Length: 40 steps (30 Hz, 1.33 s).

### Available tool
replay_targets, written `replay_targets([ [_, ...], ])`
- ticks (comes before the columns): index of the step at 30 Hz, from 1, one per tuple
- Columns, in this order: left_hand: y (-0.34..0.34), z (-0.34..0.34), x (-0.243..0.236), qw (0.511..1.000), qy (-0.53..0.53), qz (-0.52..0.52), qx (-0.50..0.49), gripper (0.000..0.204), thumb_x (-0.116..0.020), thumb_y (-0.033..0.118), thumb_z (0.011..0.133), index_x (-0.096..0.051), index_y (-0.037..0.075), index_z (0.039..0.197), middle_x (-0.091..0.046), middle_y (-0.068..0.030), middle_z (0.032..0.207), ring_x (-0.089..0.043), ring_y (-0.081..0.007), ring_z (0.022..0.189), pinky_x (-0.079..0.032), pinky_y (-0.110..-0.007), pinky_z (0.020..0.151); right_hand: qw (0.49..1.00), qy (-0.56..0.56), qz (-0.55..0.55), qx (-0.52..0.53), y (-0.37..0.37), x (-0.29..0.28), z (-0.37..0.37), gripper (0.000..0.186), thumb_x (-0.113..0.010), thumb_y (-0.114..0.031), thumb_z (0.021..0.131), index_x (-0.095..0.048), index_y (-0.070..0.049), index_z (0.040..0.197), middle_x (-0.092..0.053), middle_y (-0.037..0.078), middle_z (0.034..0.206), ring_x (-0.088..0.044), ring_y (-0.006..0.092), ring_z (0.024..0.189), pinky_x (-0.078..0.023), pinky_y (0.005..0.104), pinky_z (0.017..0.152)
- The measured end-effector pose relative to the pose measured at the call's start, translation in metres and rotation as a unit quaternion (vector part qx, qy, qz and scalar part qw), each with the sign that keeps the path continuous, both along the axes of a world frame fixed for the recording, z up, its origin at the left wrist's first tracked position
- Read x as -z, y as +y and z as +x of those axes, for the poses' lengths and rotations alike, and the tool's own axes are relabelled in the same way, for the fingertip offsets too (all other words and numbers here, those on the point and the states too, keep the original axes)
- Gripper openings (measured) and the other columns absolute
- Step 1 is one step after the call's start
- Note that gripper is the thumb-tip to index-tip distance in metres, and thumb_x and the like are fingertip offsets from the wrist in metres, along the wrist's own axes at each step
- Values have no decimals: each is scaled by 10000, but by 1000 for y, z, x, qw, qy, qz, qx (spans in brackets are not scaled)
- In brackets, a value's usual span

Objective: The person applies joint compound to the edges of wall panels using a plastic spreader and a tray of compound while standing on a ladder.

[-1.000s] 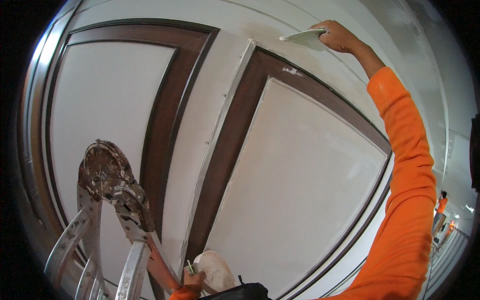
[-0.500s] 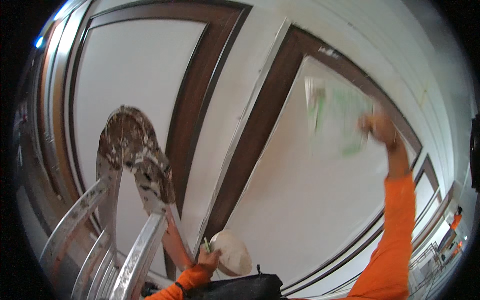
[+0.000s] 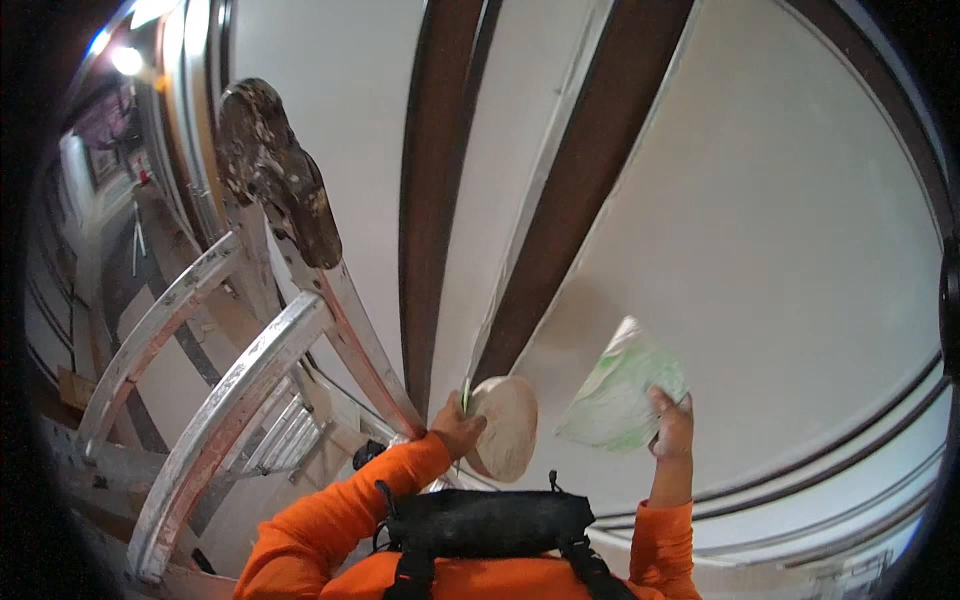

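Note:
My left hand is closed on the rim of a round, off-white bowl, low in front of the wall panel. A thin, green-edged strip stands up at the same hand; whether it is a separate piece I cannot tell. To the right, my right hand grips a thin, roughly triangular green sheet by its right edge, thumb on the face towards me. White smears cover much of the sheet. Behind it spreads a white wall panel, apparently apart from the sheet.
An aluminium stepladder with a stained brown top cap stands close on my left. Dark brown wall trim runs beside the panel. A black pouch hangs at my chest. A bright lamp shines at the far left.
My right hand has come down from high on the panel, bringing the green sheet nearer the bowl. My left hand still holds the bowl. The view has shifted, showing more floor at left.

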<state>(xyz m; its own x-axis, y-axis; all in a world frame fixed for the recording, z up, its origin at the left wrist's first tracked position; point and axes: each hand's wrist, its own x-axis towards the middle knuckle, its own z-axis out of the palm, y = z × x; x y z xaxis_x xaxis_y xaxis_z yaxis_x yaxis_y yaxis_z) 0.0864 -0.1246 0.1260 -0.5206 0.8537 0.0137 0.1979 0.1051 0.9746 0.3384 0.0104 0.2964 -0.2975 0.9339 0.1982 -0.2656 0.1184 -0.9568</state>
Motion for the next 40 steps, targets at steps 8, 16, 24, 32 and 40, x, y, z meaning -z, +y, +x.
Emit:
replay_targets([
  [8, 20, -2, 18, 998, 28, -63, 14, 534, -613, 250, 788, -373, 4, 1197, -573, -261, 1003, -585, -381, 964, -452, -427, 841, 932, -211, 236, -176, 43, -34, -89, 189, -642, -152, 821, -625, 8, 922, -581, -16, 758, -504, 75, 680, -431, 246, 637],
  [16, 1, 39, 22, 985, -5, -159, 64, 549, -591, 115, 730, -370, -32, 1211, -549, -299, 1014, -584, -421, 953, -469, -440, 835, 768, -249, 535, -248, 56, -15, -117, 225, -620, -121, 835, -637, -68, 1053, -664, 109, 965, -620, 242, 812, -477, 330, 710],
  [24, -17, 56, 4, 953, 110, -259, 110, 605, -580, 85, 712, -369, -17, 1270, -548, -278, 1055, -565, -447, 957, -462, -451, 853, 815, -375, 241, -370, 75, 286, -132, 289, -635, -167, 821, -630, -17, 1067, -645, 199, 952, -625, 295, 856, -475, 374, 799],
  [32, -18, 42, -11, 929, 174, -289, 150, 618, -504, 56, 683, -345, -47, 1271, -469, -288, 1179, -491, -443, 1071, -419, -445, 920, 926, -280, 32, -251, -9, 418, -172, 341, -585, -271, 897, -582, -38, 1147, -624, 157, 1055, -587, 249, 962, -443, 349, 842],
  [40, -13, 44, 4, 919, 239, -288, 126, 552, -522, 97, 744, -386, -37, 1262, -510, -287, 1127, -540, -439, 1015, -455, -434, 866, 863, -255, -152, -408, -25, 452, -158, 429, -645, -387, 838, -607, -59, 1111, -624, 167, 1091, -603, 262, 942, -448, 366, 844],
])
